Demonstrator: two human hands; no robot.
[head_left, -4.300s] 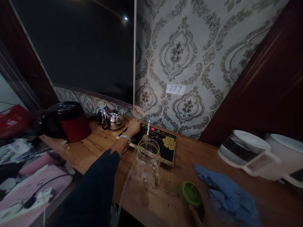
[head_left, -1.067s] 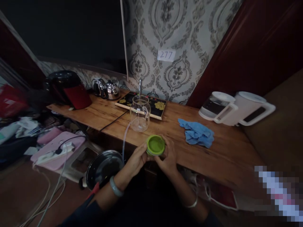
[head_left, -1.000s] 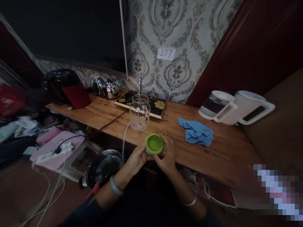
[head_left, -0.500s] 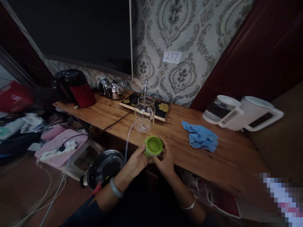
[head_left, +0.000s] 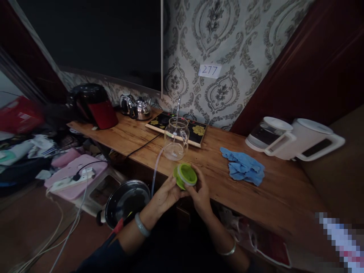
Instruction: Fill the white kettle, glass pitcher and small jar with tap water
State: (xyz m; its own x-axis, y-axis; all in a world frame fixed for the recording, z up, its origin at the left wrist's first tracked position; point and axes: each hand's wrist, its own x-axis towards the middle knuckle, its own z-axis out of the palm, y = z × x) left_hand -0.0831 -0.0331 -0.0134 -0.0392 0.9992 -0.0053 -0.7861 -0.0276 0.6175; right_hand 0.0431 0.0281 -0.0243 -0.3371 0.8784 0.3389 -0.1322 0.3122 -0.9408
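A round green lid with a pale ring around its rim is held between both hands, just in front of the wooden table's edge. My left hand grips it from the left side. Fingers of my right hand close around its right side, the thumb on the near rim. Beyond the lid stands an uncovered glass jug with a handle. It looks clear inside apart from a thin upright spout or tube behind or in it, I cannot tell which. A clear hose hangs off the table beside the jug.
A black induction cooktop lies behind the jug. Blue cloth is crumpled to the right, near white kettles. Steel teapots and a red-black kettle stand at left. Below are a dark pan and a pink stool.
The green lid has been tilted in my hands, so its side and the pale ring show more. The whole view has shifted slightly.
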